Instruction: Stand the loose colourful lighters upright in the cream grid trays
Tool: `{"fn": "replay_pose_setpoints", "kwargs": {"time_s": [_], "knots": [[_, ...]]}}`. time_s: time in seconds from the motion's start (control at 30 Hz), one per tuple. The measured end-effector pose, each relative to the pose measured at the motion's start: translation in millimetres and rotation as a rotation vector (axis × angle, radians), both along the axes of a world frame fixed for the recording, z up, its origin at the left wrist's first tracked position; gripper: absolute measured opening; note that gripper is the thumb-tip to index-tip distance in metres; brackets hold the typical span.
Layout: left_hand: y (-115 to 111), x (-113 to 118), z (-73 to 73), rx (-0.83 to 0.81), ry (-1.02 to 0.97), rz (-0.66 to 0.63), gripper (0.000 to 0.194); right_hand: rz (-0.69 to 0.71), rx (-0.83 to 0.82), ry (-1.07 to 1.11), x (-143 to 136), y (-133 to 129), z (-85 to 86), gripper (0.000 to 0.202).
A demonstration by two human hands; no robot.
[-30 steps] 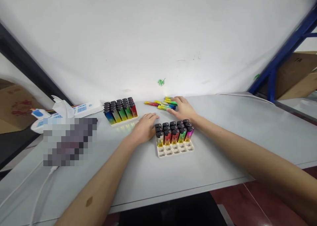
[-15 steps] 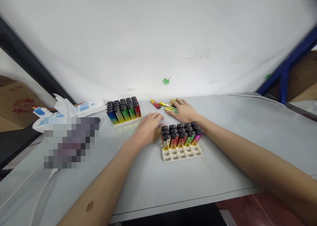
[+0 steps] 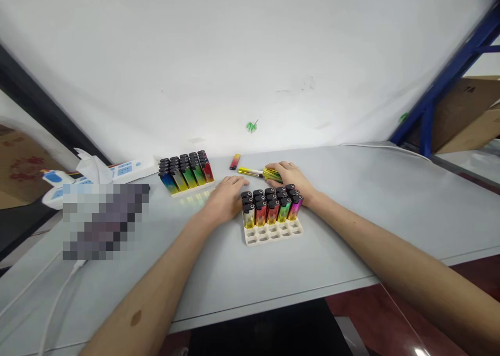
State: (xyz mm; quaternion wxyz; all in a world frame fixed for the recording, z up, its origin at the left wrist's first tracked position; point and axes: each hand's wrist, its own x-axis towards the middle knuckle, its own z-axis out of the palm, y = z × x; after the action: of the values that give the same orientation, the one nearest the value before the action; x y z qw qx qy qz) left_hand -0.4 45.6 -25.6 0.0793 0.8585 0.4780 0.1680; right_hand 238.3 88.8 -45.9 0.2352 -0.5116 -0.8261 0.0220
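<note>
My left hand [image 3: 225, 197] rests on the table at the left side of the near white tray [image 3: 273, 236], its fingers stretched forward and apart from the loose lighters. Black-topped lighters [image 3: 272, 210] in several colours stand upright in this tray's back rows; the front rows show bare slots. Beyond the tray, my right hand [image 3: 291, 178] curls its fingers over several yellow lighters [image 3: 272, 175], blurred and partly hidden. A yellow-and-silver lighter [image 3: 250, 172] lies at their left end. Farther back lies a red-and-yellow lighter [image 3: 235, 162].
A second tray [image 3: 193, 188] filled with upright lighters stands at the back left. A white power strip [image 3: 130, 169], a pixelated dark object [image 3: 113, 215] and white cables occupy the left side. The wall [image 3: 250, 75] bounds the table behind; a blue frame [image 3: 427, 122] stands at right.
My right hand has drawn the yellow lighters together under its fingers. The red-and-yellow lighter has turned, and a yellow-and-silver one now sticks out leftward. My left hand stays beside the tray; the view shifted slightly.
</note>
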Motion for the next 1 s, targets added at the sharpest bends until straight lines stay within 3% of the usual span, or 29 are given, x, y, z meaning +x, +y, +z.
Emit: {"fn": "replay_pose_setpoints", "kwargs": {"time_s": [0.33,0.7,1.0], "knots": [[2,-2,0.1,-0.006,-0.026,-0.008,0.043,0.023,0.026,0.019,2,3,3.4,0.043],[3,-3,0.0,-0.012,-0.019,-0.035,0.045,-0.219,-0.063,0.543,14,15,4.5,0.045],[2,-2,1.2,-0.058,-0.019,-0.015,0.044,-0.212,-0.055,0.338,23,15,8.8,0.041]]}}
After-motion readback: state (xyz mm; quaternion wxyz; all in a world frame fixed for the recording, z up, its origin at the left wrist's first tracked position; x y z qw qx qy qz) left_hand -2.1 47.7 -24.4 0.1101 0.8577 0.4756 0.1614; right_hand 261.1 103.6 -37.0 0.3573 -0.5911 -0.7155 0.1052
